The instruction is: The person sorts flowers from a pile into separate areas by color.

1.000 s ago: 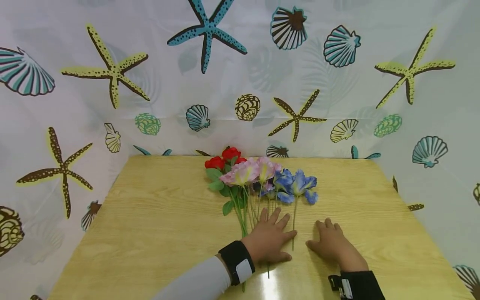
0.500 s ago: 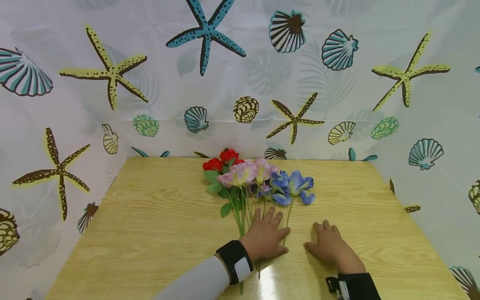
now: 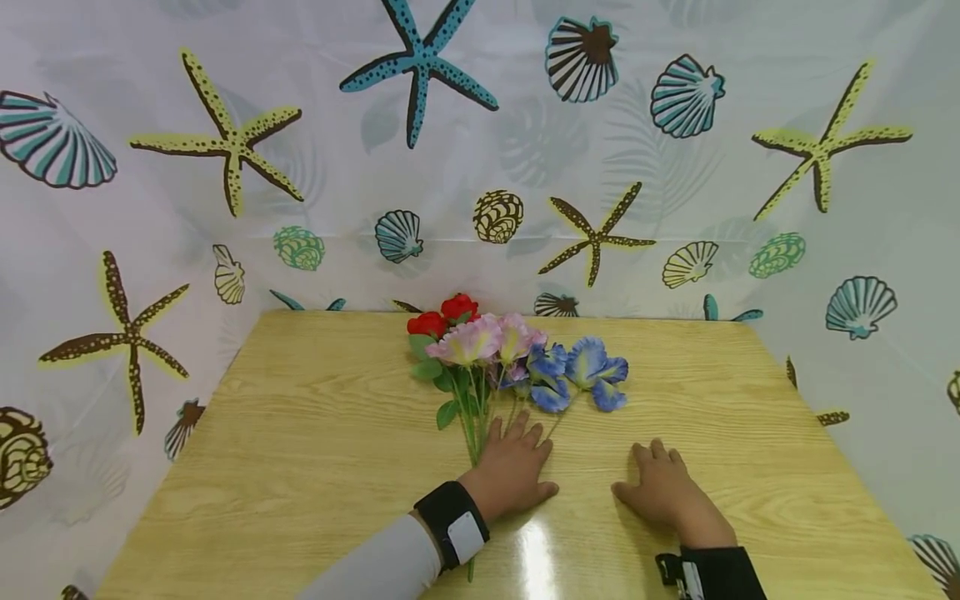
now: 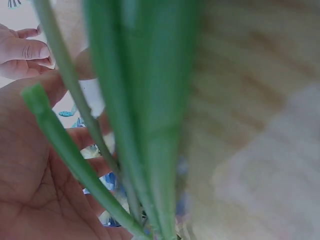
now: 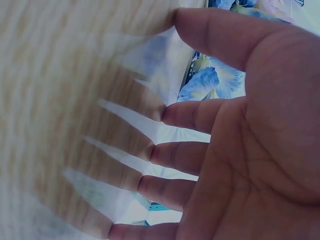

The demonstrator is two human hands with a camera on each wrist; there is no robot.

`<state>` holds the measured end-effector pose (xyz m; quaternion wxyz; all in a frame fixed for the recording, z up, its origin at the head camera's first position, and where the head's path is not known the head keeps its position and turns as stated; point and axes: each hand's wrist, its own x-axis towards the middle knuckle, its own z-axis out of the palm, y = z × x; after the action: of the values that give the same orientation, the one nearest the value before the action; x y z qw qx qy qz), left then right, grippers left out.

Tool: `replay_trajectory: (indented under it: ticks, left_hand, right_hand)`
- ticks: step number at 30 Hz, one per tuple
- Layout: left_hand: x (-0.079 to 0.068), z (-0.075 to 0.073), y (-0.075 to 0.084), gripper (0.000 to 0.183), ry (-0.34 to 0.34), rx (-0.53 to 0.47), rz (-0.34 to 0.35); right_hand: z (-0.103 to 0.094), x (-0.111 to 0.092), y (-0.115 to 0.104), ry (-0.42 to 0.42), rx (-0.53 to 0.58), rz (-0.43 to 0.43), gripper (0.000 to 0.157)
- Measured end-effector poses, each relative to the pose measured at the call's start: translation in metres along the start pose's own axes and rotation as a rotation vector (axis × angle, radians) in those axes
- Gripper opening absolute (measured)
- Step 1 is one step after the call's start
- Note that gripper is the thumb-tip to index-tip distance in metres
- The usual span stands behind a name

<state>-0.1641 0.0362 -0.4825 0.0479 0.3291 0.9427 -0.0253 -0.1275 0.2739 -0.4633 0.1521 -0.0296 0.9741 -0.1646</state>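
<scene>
My left hand (image 3: 512, 468) lies palm down with spread fingers over the stems of a bunch of artificial flowers. Green stems (image 4: 145, 110) run under its palm in the left wrist view, and the hand hides their middle part in the head view. Red flowers (image 3: 459, 307) are at the back left of the bunch, pink flowers (image 3: 472, 340) in the middle, blue flowers (image 3: 588, 360) on the right. To the right of the bunch, my right hand (image 3: 663, 487) rests its fingertips on the table, holding nothing. Its fingers (image 5: 192, 116) are spread and apart from the flowers.
The wooden table (image 3: 322, 450) reaches back to a white cloth (image 3: 450, 175) printed with starfish and shells, which also lines both sides. A black band (image 3: 452, 525) circles the left wrist, another band (image 3: 723, 573) the right.
My left hand has slid left across the table, pushing the stems closer together. The rightmost blue flower's stem now slants toward the bunch. My right hand stays in place.
</scene>
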Motion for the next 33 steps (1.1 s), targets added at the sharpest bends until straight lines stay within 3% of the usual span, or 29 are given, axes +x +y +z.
replay_trajectory:
  ticks: [13, 21, 33]
  left_hand:
    - [-0.009, -0.002, -0.004, 0.056, 0.063, 0.01, -0.046]
    - [-0.014, -0.001, -0.01, 0.061, 0.059, 0.048, -0.079]
    - [-0.022, 0.004, -0.035, 0.064, 0.089, -0.011, -0.147]
  right_hand:
    - [0.006, 0.002, -0.002, -0.01, 0.013, 0.015, 0.077]
    - [0.006, 0.002, -0.005, 0.003, -0.001, 0.011, 0.078]
    - [0.004, -0.002, -0.004, 0.003, -0.006, 0.005, 0.078]
